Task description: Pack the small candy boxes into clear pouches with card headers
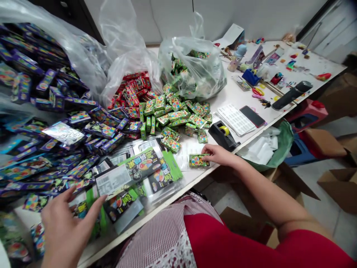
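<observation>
Presently, right hand (219, 154) has fingers closed on small green box (195, 160), near black tape dispenser (220, 137). Left hand (63, 223): thumb and fingers apart, beside printed plastic pouches (143, 163).

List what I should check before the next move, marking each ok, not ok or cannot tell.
1. Right hand on the small green box: ok, it holds the right end.
2. Left hand free: ok, thumb and fingers spread.
3. Left hand clear of the flat packs around it: cannot tell.
4. Flat packs squared up: not ok, they overlap at angles.
5. Tape dispenser upright: ok, just beyond the right hand.
</observation>
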Tool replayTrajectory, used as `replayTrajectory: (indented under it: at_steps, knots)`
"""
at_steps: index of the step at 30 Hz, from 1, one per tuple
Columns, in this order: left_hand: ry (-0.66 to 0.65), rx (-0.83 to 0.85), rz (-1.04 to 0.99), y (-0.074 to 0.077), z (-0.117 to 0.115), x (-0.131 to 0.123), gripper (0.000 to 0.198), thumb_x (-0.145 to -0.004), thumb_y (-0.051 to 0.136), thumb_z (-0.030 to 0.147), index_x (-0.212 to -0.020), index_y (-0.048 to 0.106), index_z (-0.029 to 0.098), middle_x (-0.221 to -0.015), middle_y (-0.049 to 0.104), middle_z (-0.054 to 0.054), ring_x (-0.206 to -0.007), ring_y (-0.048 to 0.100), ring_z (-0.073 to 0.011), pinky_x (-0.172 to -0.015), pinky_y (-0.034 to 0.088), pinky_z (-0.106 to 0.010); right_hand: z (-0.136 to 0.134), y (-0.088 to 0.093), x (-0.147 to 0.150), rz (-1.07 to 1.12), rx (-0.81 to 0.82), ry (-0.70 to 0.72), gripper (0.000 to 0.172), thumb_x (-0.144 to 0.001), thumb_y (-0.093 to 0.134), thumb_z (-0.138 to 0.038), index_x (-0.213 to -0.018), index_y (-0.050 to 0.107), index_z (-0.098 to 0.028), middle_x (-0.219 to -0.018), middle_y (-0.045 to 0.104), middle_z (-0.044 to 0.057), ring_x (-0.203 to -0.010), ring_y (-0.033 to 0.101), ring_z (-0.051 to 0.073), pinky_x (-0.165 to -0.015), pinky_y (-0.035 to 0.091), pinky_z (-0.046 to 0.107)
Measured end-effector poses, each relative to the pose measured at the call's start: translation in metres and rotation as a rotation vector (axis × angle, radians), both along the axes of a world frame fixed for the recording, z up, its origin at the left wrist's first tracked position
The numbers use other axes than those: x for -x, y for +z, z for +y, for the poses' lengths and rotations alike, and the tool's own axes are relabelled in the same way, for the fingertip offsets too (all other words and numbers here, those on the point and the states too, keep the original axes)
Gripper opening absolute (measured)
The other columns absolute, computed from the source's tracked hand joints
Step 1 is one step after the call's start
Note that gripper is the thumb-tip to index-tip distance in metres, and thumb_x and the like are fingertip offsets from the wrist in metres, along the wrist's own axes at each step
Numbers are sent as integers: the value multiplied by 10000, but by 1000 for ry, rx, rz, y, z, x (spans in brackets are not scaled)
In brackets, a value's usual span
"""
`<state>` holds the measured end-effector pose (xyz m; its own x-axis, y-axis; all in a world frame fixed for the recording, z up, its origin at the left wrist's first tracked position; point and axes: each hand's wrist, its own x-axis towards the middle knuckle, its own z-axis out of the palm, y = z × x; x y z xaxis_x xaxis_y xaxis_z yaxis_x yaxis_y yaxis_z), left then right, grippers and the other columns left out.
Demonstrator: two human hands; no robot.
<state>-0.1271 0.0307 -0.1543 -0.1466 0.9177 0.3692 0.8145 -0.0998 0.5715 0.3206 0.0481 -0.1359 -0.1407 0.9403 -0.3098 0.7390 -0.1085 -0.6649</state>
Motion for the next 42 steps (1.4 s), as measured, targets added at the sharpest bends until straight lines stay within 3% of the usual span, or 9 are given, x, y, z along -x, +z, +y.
replayTrajectory:
  at_steps: [4, 8, 12, 15, 20, 28, 33, 38, 42]
  knots:
    - [-448, 43, 280, 4, 17, -20, 785, -737, 596, 655, -1340, 411, 187, -1301, 524, -180, -1219, 482, -369, -1022, 382, -533, 10, 17, 14, 465, 91, 12, 303, -756, 644, -359, -964, 601, -143, -753, 585, -7, -662, 535, 115, -634, 435, 251]
    - [-571, 215, 405, 2, 34, -52, 876, -728, 669, 541, -1433, 283, 192, -1471, 341, -197, -1380, 253, -416, -1091, 230, -612, 20, 26, 48, 528, -65, -26, 324, -744, 644, -316, -1023, 613, -154, -910, 629, 35, -734, 557, 128, -669, 452, 271]
    - [-495, 156, 337, 13, 35, -47, 806, -762, 655, 451, -1433, 287, 199, -1309, 439, -161, -1255, 408, -356, -1077, 297, -567, 24, 23, 83, 385, -491, -86, 265, -806, 612, -300, -1037, 604, -170, -952, 635, 71, -791, 574, 172, -722, 479, 327]
    - [-258, 40, 208, 26, 26, -23, 874, -718, 675, 551, -1430, 297, 212, -1227, 419, -132, -1170, 456, -335, -1013, 405, -516, 20, 8, 110, 143, -742, 162, 202, -849, 560, -212, -1042, 614, -182, -1050, 631, 108, -996, 564, 226, -887, 455, 399]
    - [-140, 56, 147, 31, 3, 14, 870, -702, 662, 634, -1411, 355, 232, -1189, 420, -115, -1148, 471, -325, -1021, 400, -534, 16, -10, 131, -6, -684, 562, 354, -855, 626, -326, -1155, 576, -145, -1102, 628, 150, -1034, 558, 272, -887, 466, 452]
    - [-258, 71, 160, 26, -8, 17, 848, -741, 669, 539, -1440, 292, 242, -1219, 393, -109, -1180, 442, -316, -1041, 389, -537, 68, 21, 147, -165, -384, 880, 1036, -621, 823, -420, -1476, 276, -209, -1541, 258, 151, -1421, 186, 359, -1112, 216, 572]
    - [-330, 84, 180, 31, -15, 19, 817, -772, 663, 457, -1450, 250, 265, -1270, 377, -101, -1219, 423, -304, -1054, 390, -507, 72, 7, 171, -111, -465, 911, 840, -629, 774, -305, -1372, 432, -110, -1328, 502, 194, -1245, 437, 339, -1039, 342, 515]
    - [-380, 101, 173, 33, -25, 18, 815, -776, 683, 399, -1446, 243, 250, -1318, 359, -112, -1262, 386, -293, -1091, 351, -490, 55, 44, 153, 79, -749, 588, 762, -713, 702, -303, -1397, 388, -182, -1340, 465, 154, -1248, 414, 299, -1050, 352, 490]
    - [-470, 81, 175, 35, -19, 9, 852, -757, 705, 374, -1456, 235, 251, -1327, 356, -118, -1267, 379, -300, -1089, 348, -491, 46, 84, 153, -88, -723, 877, 753, -737, 699, -305, -1412, 387, -191, -1368, 458, 136, -1247, 412, 294, -1037, 363, 471]
